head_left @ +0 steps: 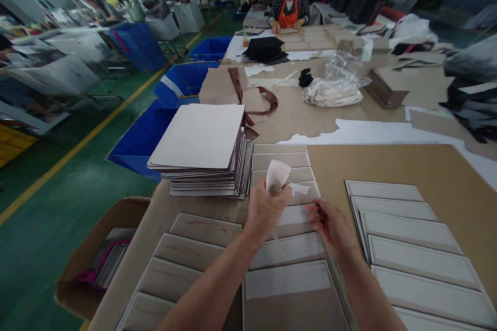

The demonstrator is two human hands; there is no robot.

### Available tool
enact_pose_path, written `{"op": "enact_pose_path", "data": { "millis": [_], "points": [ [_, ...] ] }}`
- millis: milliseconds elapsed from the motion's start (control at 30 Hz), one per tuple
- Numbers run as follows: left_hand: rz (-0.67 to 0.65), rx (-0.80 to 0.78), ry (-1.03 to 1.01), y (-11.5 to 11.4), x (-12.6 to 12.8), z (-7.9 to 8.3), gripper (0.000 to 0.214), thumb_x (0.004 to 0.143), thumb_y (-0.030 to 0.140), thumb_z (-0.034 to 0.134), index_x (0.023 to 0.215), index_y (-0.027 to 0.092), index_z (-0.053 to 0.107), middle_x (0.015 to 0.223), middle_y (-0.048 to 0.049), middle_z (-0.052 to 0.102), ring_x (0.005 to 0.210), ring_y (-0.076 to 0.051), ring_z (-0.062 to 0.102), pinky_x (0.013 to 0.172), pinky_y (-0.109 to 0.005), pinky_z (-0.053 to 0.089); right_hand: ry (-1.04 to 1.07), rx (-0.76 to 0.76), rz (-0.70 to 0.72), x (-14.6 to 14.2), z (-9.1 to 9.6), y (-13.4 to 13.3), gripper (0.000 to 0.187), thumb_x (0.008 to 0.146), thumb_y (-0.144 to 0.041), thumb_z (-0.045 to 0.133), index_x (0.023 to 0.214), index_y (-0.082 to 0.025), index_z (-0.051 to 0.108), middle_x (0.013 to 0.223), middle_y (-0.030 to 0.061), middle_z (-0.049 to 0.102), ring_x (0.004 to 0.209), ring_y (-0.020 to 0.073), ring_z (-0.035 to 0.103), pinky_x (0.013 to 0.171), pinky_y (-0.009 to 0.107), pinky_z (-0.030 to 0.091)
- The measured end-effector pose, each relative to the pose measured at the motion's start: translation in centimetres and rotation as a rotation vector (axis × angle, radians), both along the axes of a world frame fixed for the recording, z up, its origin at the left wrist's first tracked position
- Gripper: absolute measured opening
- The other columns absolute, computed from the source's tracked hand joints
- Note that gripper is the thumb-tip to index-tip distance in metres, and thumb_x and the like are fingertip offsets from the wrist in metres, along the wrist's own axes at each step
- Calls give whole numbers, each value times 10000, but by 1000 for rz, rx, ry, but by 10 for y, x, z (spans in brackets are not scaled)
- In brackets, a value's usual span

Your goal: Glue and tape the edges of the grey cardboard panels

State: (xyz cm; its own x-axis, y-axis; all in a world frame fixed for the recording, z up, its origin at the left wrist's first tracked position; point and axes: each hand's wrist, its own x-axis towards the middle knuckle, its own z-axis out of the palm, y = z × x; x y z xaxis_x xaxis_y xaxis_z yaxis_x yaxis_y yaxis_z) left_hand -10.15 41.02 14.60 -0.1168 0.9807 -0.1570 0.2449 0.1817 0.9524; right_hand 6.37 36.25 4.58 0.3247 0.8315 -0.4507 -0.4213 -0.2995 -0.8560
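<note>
My left hand (266,212) is closed around a bunched white paper strip (277,176) that sticks up above the fist. My right hand (330,222) is beside it, fingers curled in a pinch at the edge of a grey board panel (289,214), near a small loose bit of white paper (300,189). Both hands hover over the middle column of overlapping grey panels (287,279) laid out on the brown table (427,165). What the right fingers pinch is too small to name.
A stack of white-topped boards (202,150) stands to the left. More panel rows lie at left (182,258) and right (411,238). A cardboard box (97,258) and blue bins (143,134) sit beside the table. A person (289,2) works at the far end.
</note>
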Motion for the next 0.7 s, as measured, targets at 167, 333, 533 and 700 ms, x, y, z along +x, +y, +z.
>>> {"op": "enact_pose_path", "data": {
  "millis": [167,333,533,700],
  "points": [
    [16,-45,-198,3,8,16,161,632,252,689,716,145,604,576,50,518,513,-71,427,489,-182,341,640,-35,138,-9,17,2,382,945,-421,530,932,-78,697,914,183,745,512,106,638,361,137,466],
    [6,-150,-431,-3,9,34,241,608,280,727,752,166,570,489,104,420,420,-34,299,416,-166,243,829,78,134,-20,21,3,186,908,-223,563,1023,-130,674,1068,121,734,587,122,686,425,156,536],
    [-10,-161,-473,-7,9,52,260,610,262,744,765,171,555,461,113,391,395,-24,266,384,-165,181,881,205,86,-23,24,-4,288,783,-93,601,1050,-177,671,1058,49,738,700,112,687,528,160,566],
    [4,-185,-467,-10,0,45,306,625,282,771,797,178,540,482,116,391,391,-19,263,382,-163,175,824,225,-55,-10,24,-10,185,713,-83,702,866,-189,701,865,4,741,723,119,685,564,164,565]
  ]
}}
